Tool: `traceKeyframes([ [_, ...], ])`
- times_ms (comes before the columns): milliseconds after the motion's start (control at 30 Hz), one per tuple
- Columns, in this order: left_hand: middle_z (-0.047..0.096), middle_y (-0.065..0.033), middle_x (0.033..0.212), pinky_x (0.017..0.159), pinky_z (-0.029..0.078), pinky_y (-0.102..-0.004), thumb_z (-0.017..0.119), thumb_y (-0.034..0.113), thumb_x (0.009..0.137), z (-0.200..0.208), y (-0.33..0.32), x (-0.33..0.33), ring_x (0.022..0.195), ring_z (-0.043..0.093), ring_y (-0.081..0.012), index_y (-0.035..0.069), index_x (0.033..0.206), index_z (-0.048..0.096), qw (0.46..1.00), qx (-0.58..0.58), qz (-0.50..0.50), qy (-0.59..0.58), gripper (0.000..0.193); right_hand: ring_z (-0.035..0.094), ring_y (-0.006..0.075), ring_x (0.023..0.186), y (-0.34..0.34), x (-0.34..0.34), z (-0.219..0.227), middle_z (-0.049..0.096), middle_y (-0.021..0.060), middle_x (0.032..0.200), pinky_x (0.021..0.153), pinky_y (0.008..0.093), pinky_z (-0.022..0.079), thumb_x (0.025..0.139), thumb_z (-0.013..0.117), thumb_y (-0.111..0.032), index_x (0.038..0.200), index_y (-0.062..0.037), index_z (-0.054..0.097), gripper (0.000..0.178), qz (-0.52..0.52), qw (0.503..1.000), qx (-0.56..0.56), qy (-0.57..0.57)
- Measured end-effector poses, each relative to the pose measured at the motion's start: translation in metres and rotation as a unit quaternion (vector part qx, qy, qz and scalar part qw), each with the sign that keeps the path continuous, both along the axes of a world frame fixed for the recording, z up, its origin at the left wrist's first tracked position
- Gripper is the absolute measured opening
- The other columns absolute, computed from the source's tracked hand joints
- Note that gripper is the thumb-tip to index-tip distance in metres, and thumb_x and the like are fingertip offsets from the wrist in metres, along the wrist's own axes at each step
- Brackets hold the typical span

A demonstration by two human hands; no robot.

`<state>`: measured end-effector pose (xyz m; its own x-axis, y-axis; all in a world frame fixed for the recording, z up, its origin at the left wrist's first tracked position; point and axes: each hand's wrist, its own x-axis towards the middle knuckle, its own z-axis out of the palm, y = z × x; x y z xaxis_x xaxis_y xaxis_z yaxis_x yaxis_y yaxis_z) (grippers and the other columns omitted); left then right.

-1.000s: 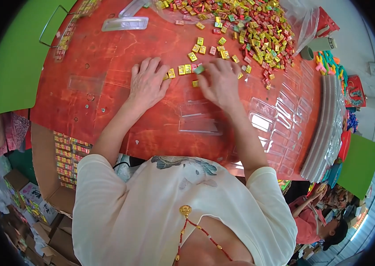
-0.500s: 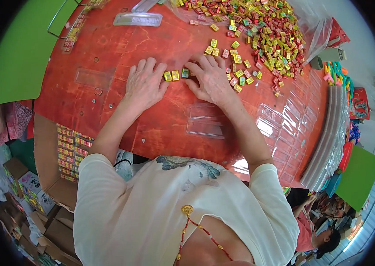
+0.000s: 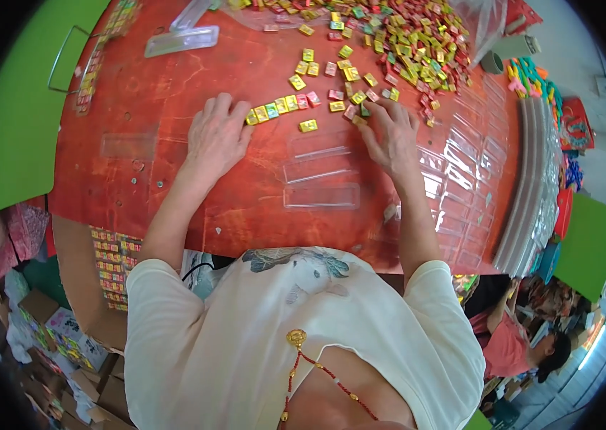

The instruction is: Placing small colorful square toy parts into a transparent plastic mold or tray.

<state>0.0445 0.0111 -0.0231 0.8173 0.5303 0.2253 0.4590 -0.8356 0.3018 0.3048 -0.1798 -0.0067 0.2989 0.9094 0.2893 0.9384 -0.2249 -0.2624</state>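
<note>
A short row of small box-like blocks (image 3: 271,110), yellow, green and pink, lies on the red tabletop. My left hand (image 3: 217,134) is at the row's left end, fingers stretched out and the fingertips beside the end yellow block. To the right, my right hand (image 3: 392,134) reaches into loose blocks (image 3: 350,111), its fingers bent but apart, the thumb close to a yellow one. Whether it touches that block I cannot tell. A single yellow block (image 3: 308,126) lies below the row. Clear plastic trays (image 3: 321,196) rest between my forearms.
A large heap of red, yellow and green blocks (image 3: 418,46) spreads at the far right. More clear trays (image 3: 453,186) cover the right side, beside a long stack of trays (image 3: 525,193). Another clear tray (image 3: 181,41) sits far left. A cardboard box (image 3: 77,265) stands below the table's left edge.
The row is longer, with pink and yellow blocks added on its right. My right hand has moved right, away from the row; my left hand remains at its left end.
</note>
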Motion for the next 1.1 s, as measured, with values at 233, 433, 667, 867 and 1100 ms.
traceKeyframes([
  [233, 0.051, -0.0164, 0.114, 0.081, 0.054, -0.0486, 0.073, 0.021, 0.083, 0.008, -0.011, 0.010, 0.104, 0.059, -0.0373, 0.009, 0.127, 0.056, 0.997, -0.069, 0.030, 0.012, 0.049, 0.059, 0.0309, 0.108, 0.012, -0.015, 0.008, 0.061, 0.0109, 0.117, 0.091, 0.0449, 0.043, 0.087, 0.069, -0.017, 0.122, -0.0091, 0.064, 0.036, 0.061, 0.998, 0.003, 0.025],
  [433, 0.051, -0.0182, 0.114, 0.078, 0.057, -0.0481, 0.073, 0.027, 0.086, 0.007, -0.023, 0.028, 0.104, 0.061, -0.0386, 0.007, 0.131, 0.055, 0.995, -0.068, 0.068, 0.031, 0.052, 0.061, 0.0340, 0.105, 0.070, -0.021, -0.001, 0.058, 0.0147, 0.119, 0.087, 0.0444, 0.049, 0.083, 0.072, -0.012, 0.127, -0.0071, 0.058, 0.046, 0.176, 0.984, -0.032, 0.007],
  [667, 0.050, -0.0173, 0.111, 0.073, 0.057, -0.0496, 0.071, 0.025, 0.087, 0.007, -0.028, 0.040, 0.100, 0.062, -0.0380, 0.011, 0.128, 0.058, 0.995, -0.068, 0.065, 0.041, 0.046, 0.063, 0.0354, 0.103, 0.084, -0.032, -0.016, 0.058, 0.0155, 0.110, 0.087, 0.0442, 0.053, 0.082, 0.071, -0.010, 0.123, -0.0056, 0.059, 0.043, 0.171, 0.982, -0.070, 0.046],
  [867, 0.052, -0.0162, 0.106, 0.070, 0.057, -0.0493, 0.070, 0.022, 0.086, 0.000, -0.024, 0.048, 0.097, 0.063, -0.0377, 0.013, 0.117, 0.063, 0.996, -0.051, 0.060, 0.036, 0.033, 0.063, 0.0341, 0.099, 0.081, -0.039, -0.019, 0.060, 0.0133, 0.104, 0.085, 0.0429, 0.054, 0.085, 0.068, -0.008, 0.118, -0.0099, 0.063, 0.034, 0.172, 0.984, -0.046, 0.020],
  [1100, 0.053, -0.0142, 0.101, 0.069, 0.057, -0.0485, 0.070, 0.020, 0.086, 0.005, -0.026, 0.050, 0.093, 0.063, -0.0363, 0.014, 0.114, 0.065, 0.998, -0.032, 0.052, -0.002, 0.029, 0.062, 0.0346, 0.098, 0.074, -0.040, -0.011, 0.059, 0.0145, 0.099, 0.083, 0.0434, 0.053, 0.083, 0.067, -0.005, 0.114, -0.0088, 0.065, 0.032, 0.149, 0.987, -0.015, 0.050],
])
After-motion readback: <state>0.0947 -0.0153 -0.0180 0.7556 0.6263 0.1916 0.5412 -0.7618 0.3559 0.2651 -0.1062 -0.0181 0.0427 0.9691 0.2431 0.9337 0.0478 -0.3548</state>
